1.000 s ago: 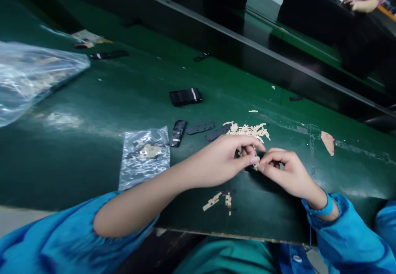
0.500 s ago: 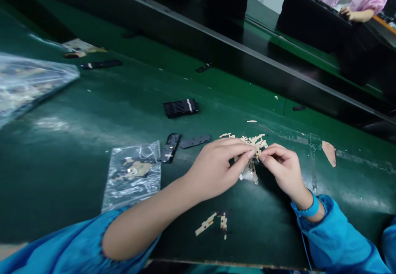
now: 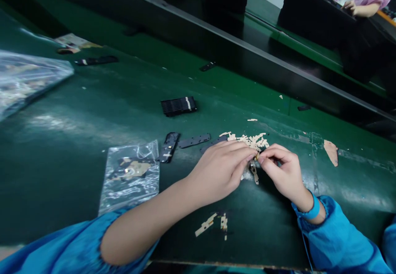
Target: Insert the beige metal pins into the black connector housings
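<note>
Our left hand [image 3: 216, 173] and right hand [image 3: 283, 173] had drawn closer, fingers nearly closed around one small yellowish part [image 3: 256, 157] at the pale pieces' [image 3: 254, 141] six o'clock, so both worked it together.

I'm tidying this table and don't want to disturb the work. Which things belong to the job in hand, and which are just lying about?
In use, it seems:
small piece between left hand and right hand
pale heap just beyond them

Just lying about, probably:
black ribbed block
small clear bag
large clear bag
pinkish scrap
</note>
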Tool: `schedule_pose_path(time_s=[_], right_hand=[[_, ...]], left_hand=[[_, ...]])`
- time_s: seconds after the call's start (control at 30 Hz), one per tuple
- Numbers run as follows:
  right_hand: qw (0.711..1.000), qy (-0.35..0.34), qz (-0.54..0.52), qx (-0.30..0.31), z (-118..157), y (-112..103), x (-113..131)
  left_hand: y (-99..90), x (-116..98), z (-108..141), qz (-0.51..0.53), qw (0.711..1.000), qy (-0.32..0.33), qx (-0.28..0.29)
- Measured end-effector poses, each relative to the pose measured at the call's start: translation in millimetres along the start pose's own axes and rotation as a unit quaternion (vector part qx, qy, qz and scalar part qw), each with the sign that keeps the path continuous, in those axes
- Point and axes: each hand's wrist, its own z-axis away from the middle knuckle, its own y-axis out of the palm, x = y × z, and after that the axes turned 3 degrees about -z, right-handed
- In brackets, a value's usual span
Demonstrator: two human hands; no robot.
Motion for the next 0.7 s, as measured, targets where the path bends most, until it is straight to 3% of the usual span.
schedule_pose_path(time_s=[0.13,0.27,0.33,0.43,0.53,0.6,0.7], right_hand=[[1.000,0.001,0.002,0.007,-1,-2,1],[1.000,0.017,-0.014,0.005,-1,-5,0],[0.999,0.031,-0.026,0.009,-1,-6,-1],[0.998,0.044,-0.043,0.033,-1,-7,-4],[0.996,0.048,-0.043,0.063,-1,-6,-4],[0.996,0.043,-0.034,0.075,0,-6,-4],[0.996,0.025,-0.019,0.080,0,-6,-3]], left_hand=[[-3.4,3,0,-0.036,0.999,-0.024,0.015],[-8.2,8,-2,-0.129,0.986,-0.096,0.042],[-9.9,9,-4,-0.121,0.983,-0.128,0.058],[-11.8,5,-9,0.039,0.983,-0.156,0.083],[-13.9,0,-13,0.246,0.945,-0.180,0.121],[-15.3,-1,-14,0.304,0.923,-0.196,0.132],[-16.1,0,-14,0.314,0.919,-0.207,0.121]])
